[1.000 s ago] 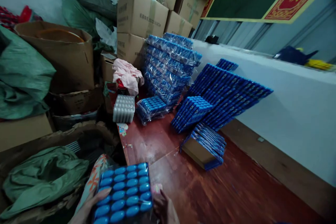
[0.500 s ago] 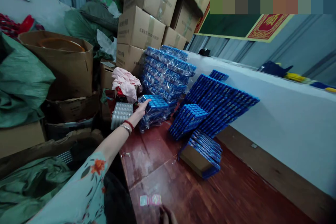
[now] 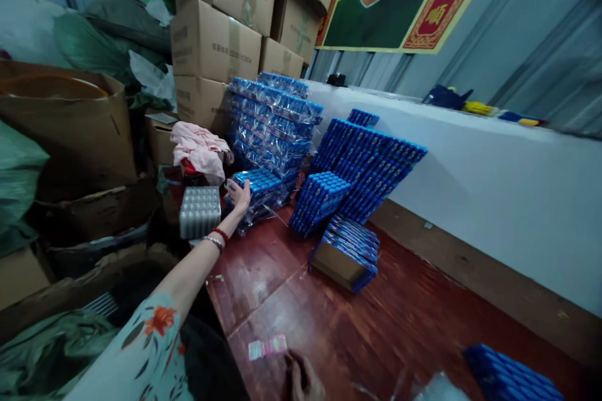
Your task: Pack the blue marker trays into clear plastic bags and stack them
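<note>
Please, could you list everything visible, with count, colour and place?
Low wrapped pile: 1, blue, table left
Label: 1, pink and white, bottom centre
Tall wrapped stack: 1, blue, table back
Other stacks: 2, blue, right of it
Slanted row: 1, blue, brown, centre
Bundle: 1, blue, bottom right
Film: some, clear, bottom
Tray stack: 1, silvery, table left edge
Cloth: 1, pink, behind tray stack
Table: 1, reddish, centre
Cartons: several, brown, back
Open boxes: several, brown, left
Sacks: several, green, left
Poster: 1, multicoloured, top
Low wall: 1, white, right
Ledge items: several, blue, yellow, right
Left hand: 1, floral sleeve, at low wrapped pile
Right hand: 1, bare, at label
</note>
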Demonstrator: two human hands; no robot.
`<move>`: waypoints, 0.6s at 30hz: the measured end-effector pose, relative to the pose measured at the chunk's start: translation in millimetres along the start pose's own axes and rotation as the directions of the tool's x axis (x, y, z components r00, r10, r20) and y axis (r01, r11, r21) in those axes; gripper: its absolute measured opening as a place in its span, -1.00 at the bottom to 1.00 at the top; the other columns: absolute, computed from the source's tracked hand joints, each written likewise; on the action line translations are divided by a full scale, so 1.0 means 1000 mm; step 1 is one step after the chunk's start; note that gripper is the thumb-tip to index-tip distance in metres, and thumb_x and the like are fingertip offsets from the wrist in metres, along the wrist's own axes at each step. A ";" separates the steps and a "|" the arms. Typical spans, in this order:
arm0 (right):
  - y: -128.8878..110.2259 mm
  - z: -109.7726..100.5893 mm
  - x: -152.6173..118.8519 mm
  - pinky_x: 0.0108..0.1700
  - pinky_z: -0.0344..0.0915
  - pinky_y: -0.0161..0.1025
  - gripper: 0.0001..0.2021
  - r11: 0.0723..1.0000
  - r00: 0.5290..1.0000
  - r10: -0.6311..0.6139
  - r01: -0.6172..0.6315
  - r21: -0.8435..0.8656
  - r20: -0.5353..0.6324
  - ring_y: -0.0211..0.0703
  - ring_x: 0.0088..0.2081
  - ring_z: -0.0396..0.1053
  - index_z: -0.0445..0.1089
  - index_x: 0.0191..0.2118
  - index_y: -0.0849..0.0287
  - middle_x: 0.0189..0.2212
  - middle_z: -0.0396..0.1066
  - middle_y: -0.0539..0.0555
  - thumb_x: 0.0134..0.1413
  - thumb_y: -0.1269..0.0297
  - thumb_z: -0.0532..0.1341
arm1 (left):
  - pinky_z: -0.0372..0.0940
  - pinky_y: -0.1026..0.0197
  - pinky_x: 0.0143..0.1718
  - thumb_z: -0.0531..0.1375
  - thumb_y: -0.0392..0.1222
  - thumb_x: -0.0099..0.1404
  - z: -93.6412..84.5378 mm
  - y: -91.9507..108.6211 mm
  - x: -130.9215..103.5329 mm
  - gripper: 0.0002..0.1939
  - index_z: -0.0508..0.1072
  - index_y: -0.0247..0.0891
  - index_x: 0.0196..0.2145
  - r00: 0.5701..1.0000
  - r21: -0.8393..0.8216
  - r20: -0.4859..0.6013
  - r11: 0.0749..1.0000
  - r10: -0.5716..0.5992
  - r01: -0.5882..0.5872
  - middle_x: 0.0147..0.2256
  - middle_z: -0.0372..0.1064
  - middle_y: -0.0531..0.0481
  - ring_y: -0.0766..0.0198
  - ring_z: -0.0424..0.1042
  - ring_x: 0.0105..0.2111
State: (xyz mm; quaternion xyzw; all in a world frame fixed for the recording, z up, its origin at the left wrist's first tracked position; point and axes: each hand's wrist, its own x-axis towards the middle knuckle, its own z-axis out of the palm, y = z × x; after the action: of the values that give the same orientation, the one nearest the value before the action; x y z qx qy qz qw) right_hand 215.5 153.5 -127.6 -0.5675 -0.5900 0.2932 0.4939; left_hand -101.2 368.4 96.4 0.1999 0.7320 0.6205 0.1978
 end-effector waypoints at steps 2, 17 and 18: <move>-0.003 -0.002 0.000 -0.26 0.43 -0.27 -0.65 1.000 1.000 -0.004 0.003 0.031 0.018 -0.08 -0.40 0.50 0.52 -0.36 0.13 -0.45 0.54 0.08 0.04 0.02 0.10 | -0.22 -0.12 0.28 -0.01 -0.02 0.35 -0.002 -0.014 -0.021 -0.25 -0.30 -0.31 0.33 0.994 0.008 -0.023 0.994 0.108 -0.108 0.35 -0.44 -0.32 -0.02 -0.36 0.35; -0.018 -0.018 0.000 -0.26 0.45 -0.27 -0.68 0.991 0.972 0.092 -0.111 0.076 0.216 -0.08 -0.33 0.51 0.50 -0.29 0.18 -0.36 0.54 0.11 0.06 0.07 0.11 | 0.27 0.05 -0.03 0.05 -0.44 0.28 0.044 -0.063 -0.043 -0.80 0.47 -0.36 -0.28 0.528 0.261 0.702 0.518 0.477 -0.815 -0.24 0.44 -0.17 0.14 0.40 -0.13; -0.018 -0.017 0.001 -0.30 0.45 -0.28 -0.67 0.988 0.974 0.103 -0.123 0.091 0.204 -0.10 -0.37 0.50 0.50 -0.28 0.19 -0.38 0.54 0.11 0.07 0.07 0.11 | 0.26 0.03 -0.03 0.05 -0.40 0.31 0.043 -0.065 -0.040 -0.82 0.45 -0.36 -0.32 0.529 0.259 0.697 0.519 0.484 -0.815 -0.27 0.43 -0.12 0.16 0.40 -0.14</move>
State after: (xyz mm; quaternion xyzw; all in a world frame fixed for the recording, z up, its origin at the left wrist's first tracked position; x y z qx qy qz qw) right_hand 224.2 147.7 -104.8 -0.5419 -0.5872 0.4059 0.4437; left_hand -47.4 372.5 27.9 0.6866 0.6499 0.3188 0.0675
